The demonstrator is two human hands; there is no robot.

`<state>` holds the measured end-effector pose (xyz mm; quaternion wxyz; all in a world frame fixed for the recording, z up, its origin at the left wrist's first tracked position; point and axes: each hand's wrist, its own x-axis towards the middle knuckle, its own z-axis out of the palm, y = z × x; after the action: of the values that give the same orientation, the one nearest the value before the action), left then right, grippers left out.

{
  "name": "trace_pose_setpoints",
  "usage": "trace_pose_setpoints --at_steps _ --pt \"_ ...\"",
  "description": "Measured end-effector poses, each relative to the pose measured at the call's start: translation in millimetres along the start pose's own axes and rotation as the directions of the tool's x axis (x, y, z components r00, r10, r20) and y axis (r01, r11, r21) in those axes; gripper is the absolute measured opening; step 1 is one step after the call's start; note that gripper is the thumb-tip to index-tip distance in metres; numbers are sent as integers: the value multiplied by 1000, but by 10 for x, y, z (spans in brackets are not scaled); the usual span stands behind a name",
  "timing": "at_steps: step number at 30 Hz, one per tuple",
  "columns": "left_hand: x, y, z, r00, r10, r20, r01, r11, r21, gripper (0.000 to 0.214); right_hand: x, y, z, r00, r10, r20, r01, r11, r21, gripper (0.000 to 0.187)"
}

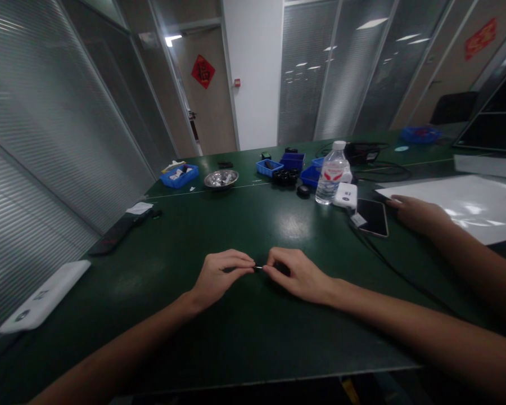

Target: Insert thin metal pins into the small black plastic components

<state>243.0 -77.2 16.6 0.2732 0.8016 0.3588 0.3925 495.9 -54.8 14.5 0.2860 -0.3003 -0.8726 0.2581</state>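
A small thin rod (258,268) is held level just above or against the dark green tabletop (152,315), near the middle of the table's near side; the view does not settle whether it touches the surface. It shows as a short, straight, bright silvery-white sliver, slim as a pin, with a darker part by its left end; it is too small and blurred to name more closely, though it may be metal. The left hand (221,274) pinches the left end between thumb and fingertips, its fingers pressed together. The right hand (298,275) pinches the right end between thumb and curled forefinger, so only the middle shows. Farther off, slightly left, stands a round metal dish (221,179) with small pieces in it; to the far right is a clear water bottle (330,175) with a white cap.
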Motion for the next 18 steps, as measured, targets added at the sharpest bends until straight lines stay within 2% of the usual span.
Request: trace_pose_setpoints --at_steps 4,7,14,18 --pt "-7 38 52 997 -25 -67 22 998 -54 13 -1 -49 19 1000 19 -7 -19 995 98 20" --pt "-4 34 76 997 -12 -73 8 998 -56 13 10 -61 15 1000 4 -12 -3 997 74 19" --pt "34 24 47 993 -49 106 49 999 11 17 15 -41 10 997 -3 74 13 989 -145 12" --pt "48 -24 47 984 -122 127 125 992 -20 16 12 -48 22 996 -19 82 37 973 -226 13"
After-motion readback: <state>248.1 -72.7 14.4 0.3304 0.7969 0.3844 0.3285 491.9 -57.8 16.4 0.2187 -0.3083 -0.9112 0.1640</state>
